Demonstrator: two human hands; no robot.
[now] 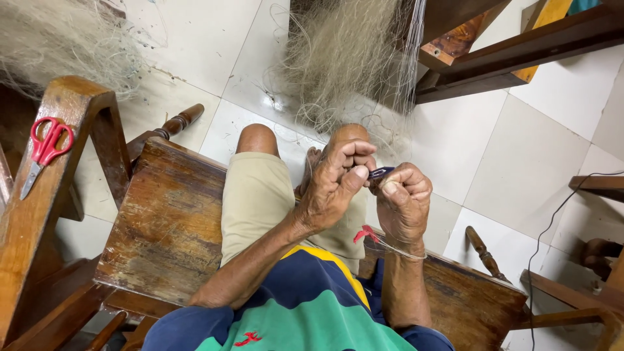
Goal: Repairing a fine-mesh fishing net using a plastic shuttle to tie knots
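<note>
**Nylon line worked at a blue needle, both hands pinched close**

Nylon net (354, 58), pale and fine, hangs in a tangled sheet from the top of the view down to the white tiled floor (520, 149), right in front of the seated person's knees. From where I stand, the work sits just above the lap. The left hand (335, 185) is curled, thumb pressed against the bent fingers, closing on one end of a small dark blue needle (380, 172). The right hand (404, 201) is a loose fist, its thumb and forefinger nipping the other end of that needle. The two hands nearly touch, the needle bridging them. A thin line (396, 249) loops round the right wrist, and a small red piece (365, 233) shows just under that hand; I cannot tell what it is.

Red scissors (44, 151) lie on the arm of a wooden chair (71, 130) at the person's left, well apart from both hands. The person sits on a worn wooden bench (169, 221).

By my reading, this is the stage of loading or knotting line at the needle, not cutting: the scissors are untouched, and both hands are busy with the needle. The next move seems to call for steady tension on the line, a small exact turn of the fingertips, and care that the loose net does not snag.
</note>
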